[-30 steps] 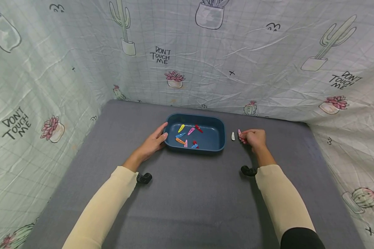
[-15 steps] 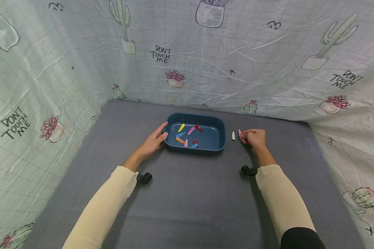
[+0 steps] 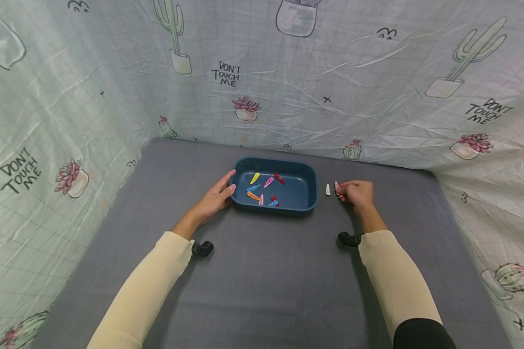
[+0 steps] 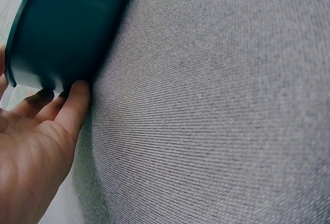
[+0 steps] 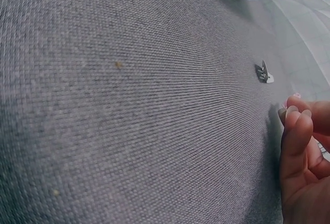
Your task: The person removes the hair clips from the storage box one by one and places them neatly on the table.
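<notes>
A blue oblong tray (image 3: 309,206) stands on the grey cloth with several snap hair clips inside, among them a yellow clip (image 3: 254,178), an orange clip (image 3: 253,196) and a dark red clip (image 3: 279,179). Against the tray's left end rests my left hand (image 3: 213,199), its extended fingers touching the outer wall, as the left wrist view also shows. Right of the tray, my right hand (image 3: 358,194) pinches a pink hair clip (image 3: 336,184) between thumb and fingertips, close to the cloth. Fingers cover most of that clip. Beside it a white hair clip (image 3: 328,189) lies on the cloth.
Grey cloth (image 3: 262,281) covers the table. A pale curtain (image 3: 288,121) printed with cacti hangs close behind the table and along both sides. A black wrist device (image 3: 202,249) sits at the left wrist, and another black device (image 3: 348,239) at the right.
</notes>
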Tool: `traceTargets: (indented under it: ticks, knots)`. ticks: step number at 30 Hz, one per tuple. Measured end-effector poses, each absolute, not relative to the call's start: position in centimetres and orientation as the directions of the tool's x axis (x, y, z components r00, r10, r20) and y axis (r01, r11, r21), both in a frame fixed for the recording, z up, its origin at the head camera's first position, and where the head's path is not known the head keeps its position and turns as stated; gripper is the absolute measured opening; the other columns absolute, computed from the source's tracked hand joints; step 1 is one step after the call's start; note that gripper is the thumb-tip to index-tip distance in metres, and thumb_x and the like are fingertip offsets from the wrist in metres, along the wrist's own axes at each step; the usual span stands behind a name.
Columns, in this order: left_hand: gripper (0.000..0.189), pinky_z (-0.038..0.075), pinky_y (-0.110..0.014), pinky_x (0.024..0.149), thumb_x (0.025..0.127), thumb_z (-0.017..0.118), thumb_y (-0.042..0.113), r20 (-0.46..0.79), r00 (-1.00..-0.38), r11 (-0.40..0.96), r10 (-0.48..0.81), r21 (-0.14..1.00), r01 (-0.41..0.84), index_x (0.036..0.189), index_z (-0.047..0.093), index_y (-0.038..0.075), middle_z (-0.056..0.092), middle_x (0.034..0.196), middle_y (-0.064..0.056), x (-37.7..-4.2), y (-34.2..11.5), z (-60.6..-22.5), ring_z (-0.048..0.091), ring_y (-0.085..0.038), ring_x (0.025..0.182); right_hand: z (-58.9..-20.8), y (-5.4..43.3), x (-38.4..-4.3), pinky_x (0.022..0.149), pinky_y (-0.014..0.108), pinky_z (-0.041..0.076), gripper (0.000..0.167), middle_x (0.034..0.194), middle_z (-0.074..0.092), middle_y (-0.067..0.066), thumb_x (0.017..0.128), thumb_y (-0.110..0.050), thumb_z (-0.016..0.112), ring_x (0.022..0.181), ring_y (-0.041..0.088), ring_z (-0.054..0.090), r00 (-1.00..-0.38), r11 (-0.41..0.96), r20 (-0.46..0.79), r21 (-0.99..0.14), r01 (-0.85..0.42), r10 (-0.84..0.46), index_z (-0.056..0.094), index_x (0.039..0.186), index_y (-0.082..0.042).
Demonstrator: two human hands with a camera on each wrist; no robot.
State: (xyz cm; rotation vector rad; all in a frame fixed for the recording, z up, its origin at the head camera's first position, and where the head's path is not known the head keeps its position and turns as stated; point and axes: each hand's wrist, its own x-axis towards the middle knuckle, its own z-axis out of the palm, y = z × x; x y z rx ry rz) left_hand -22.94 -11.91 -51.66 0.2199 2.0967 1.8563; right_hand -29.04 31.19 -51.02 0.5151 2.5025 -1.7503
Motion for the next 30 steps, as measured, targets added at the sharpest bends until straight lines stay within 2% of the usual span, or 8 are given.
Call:
traceTargets:
  ticks: [4, 9, 16, 24, 30]
  knots:
    - [0.062, 0.026, -0.065, 0.125, 0.115, 0.039, 0.027, -0.147, -0.933, 0.135, 0.329, 0.985, -0.107, 0.17, 0.009, 0.027, -0.004, 0.178, -0.007, -22.96, -11.89, -51.6, 0.009, -0.035, 0.164, -51.0, 31.21, -29.03, 0.052, 0.02, 0.056, 0.02, 0.061, 0.065, -0.011, 0.094, 0.001, 0.071, 0.053, 0.003, 0.062, -0.944, 0.312, -0.227, -0.903, 0.296, 0.24, 0.076, 0.109, 0.012]
    - [0.061, 0.026, -0.066, 0.124, 0.115, 0.038, 0.027, -0.144, -0.933, 0.14, 0.329, 0.985, -0.103, 0.17, 0.01, 0.027, -0.004, 0.178, -0.008, -22.81, -11.82, -51.37, 0.009, -0.036, 0.164, -51.02, 31.3, -29.02, 0.051, 0.02, 0.056, 0.013, 0.061, 0.065, -0.011, 0.093, 0.001, 0.071, 0.052, 0.003, 0.062, -0.94, 0.303, -0.233, -0.903, 0.304, 0.247, 0.079, 0.101, 0.008]
    - [0.061, 0.026, -0.066, 0.124, 0.115, 0.038, 0.027, -0.145, -0.936, 0.147, 0.322, 0.984, -0.102, 0.17, 0.01, 0.027, -0.004, 0.178, -0.008, -22.77, -11.82, -51.38, 0.011, -0.038, 0.163, -50.97, 31.31, -28.9, 0.052, 0.02, 0.056, 0.015, 0.061, 0.065, -0.012, 0.094, 0.0, 0.071, 0.053, 0.003, 0.062, -0.942, 0.31, -0.231, -0.902, 0.301, 0.243, 0.078, 0.104, 0.009]
    - [0.062, 0.026, -0.065, 0.125, 0.115, 0.038, 0.024, -0.14, -0.935, 0.136, 0.326, 0.986, -0.1, 0.17, 0.009, 0.026, -0.004, 0.178, -0.007, -22.88, -11.82, -51.49, 0.01, -0.037, 0.164, -51.08, 31.37, -28.94, 0.051, 0.02, 0.057, 0.009, 0.06, 0.066, -0.011, 0.093, 0.0, 0.072, 0.053, 0.004, 0.063, -0.939, 0.303, -0.234, -0.903, 0.306, 0.252, 0.08, 0.095, 0.003]
    - [0.061, 0.024, -0.067, 0.124, 0.116, 0.037, 0.023, -0.136, -0.934, 0.129, 0.329, 0.987, -0.098, 0.17, 0.008, 0.023, -0.005, 0.178, -0.009, -22.95, -11.91, -51.64, 0.008, -0.037, 0.164, -51.09, 31.22, -28.68, 0.053, 0.02, 0.058, 0.016, 0.063, 0.067, -0.011, 0.093, -0.002, 0.073, 0.054, 0.004, 0.064, -0.939, 0.314, -0.234, -0.898, 0.307, 0.251, 0.078, 0.106, 0.008]
